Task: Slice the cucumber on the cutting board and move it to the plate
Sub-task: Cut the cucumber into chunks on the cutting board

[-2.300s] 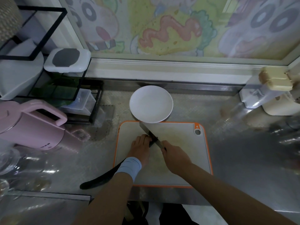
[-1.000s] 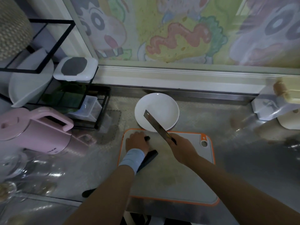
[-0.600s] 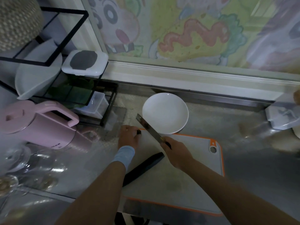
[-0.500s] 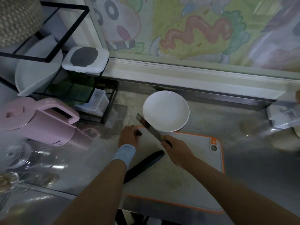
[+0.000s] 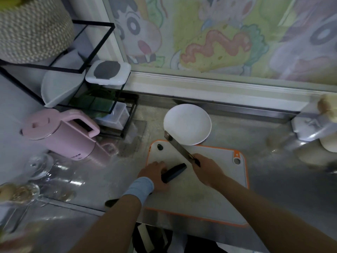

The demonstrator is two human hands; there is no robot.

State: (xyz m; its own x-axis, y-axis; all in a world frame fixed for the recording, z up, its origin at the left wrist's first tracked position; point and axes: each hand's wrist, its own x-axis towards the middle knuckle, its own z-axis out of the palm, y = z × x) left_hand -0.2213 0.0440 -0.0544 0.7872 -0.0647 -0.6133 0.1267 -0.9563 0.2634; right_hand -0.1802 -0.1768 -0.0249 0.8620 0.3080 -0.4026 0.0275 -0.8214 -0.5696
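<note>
**Entry: cucumber (image 5: pixel 174 172).** It lies on the cutting board (image 5: pixel 209 198). Its long axis runs diagonally from near-left, where the tail overhangs onto the bench (image 5: pixel 273 189), to a cut end pointing far-right.

**Left grip (image 5: pixel 155 175).** Closed down over the cucumber's middle, pinning it. A short stub juts out to its right.

**Right grip (image 5: pixel 207 170).** Wrapped round the handle of the knife (image 5: pixel 179 146). The blade is lifted and angled far-left, with its tip over the near rim of the plate (image 5: pixel 197 115).

**Loose piece (image 5: pixel 160 146).** Small and dark, at the board's far-left corner. I take it for a slice.

**Governing relation.** The stub sits between my two grips, just left of the right one. The blade crosses the cucumber's axis roughly square, so I judge the next cut needs the knife drawn back toward me and brought down.
</note>
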